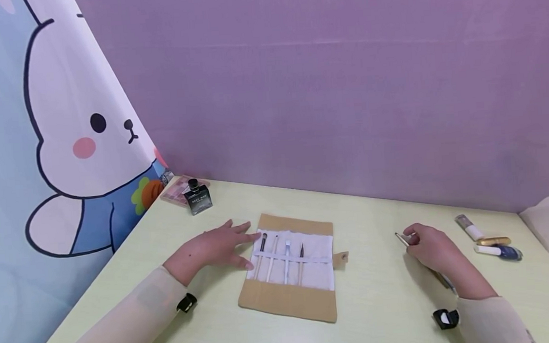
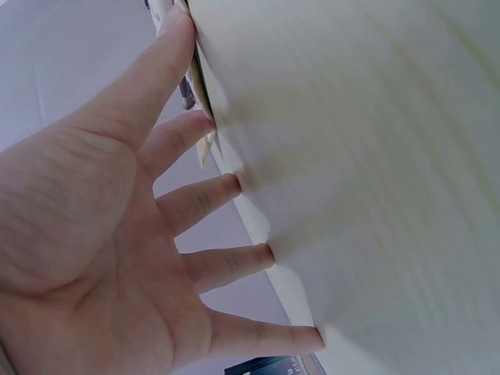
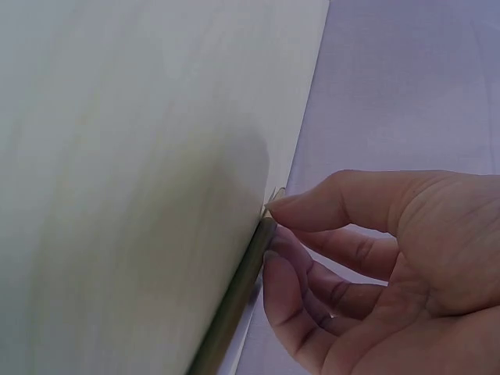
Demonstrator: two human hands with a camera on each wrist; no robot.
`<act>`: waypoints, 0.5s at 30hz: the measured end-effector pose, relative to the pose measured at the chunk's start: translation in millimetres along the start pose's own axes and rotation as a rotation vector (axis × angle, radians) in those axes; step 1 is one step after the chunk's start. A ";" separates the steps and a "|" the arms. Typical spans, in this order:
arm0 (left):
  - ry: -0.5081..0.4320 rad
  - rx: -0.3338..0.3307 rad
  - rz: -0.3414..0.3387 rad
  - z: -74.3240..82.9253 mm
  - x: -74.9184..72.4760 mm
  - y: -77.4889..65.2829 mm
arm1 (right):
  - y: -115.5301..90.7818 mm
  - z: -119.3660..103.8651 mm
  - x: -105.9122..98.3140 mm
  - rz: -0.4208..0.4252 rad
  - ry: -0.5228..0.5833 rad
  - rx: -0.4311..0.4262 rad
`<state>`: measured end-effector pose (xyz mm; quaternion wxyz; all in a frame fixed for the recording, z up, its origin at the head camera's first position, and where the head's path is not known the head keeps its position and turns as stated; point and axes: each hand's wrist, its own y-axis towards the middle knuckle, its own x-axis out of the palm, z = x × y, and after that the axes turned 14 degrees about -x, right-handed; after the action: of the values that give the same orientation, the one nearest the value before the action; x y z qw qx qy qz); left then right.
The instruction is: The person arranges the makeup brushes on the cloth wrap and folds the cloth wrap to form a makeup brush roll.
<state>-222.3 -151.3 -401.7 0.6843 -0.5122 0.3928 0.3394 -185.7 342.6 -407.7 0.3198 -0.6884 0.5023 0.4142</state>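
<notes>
A tan brush roll (image 1: 288, 304) with a white lining lies unrolled on the table, several makeup brushes (image 1: 286, 261) tucked under its strap. At its left edge my left hand (image 1: 217, 248) spreads its fingers, thumb and index touching the roll; in the left wrist view the other fingertips (image 2: 258, 256) press the tabletop. Farther right, my right hand (image 1: 431, 248) pinches a thin makeup brush (image 1: 401, 239) between thumb and fingers, close to the table. A dark handle (image 3: 234, 301) runs beneath those fingers in the right wrist view; whether it belongs to the same brush I cannot tell.
At the back left a dark perfume bottle (image 1: 198, 199) stands beside a pink palette (image 1: 176, 191). Right of my right hand lie a clear tube with a white end (image 1: 469, 227), a gold tube (image 1: 494, 241) and a dark blue bottle (image 1: 508, 253). A purple backdrop (image 1: 323, 109) borders the table.
</notes>
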 end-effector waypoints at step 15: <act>0.001 0.004 0.005 1.3 -1.3 -2.8 | 2.2 -2.6 0.1 -0.035 -0.018 0.031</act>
<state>-220.3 -150.8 -399.1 0.6845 -0.5099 0.3949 0.3399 -187.1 339.7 -406.7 0.3422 -0.6884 0.4935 0.4068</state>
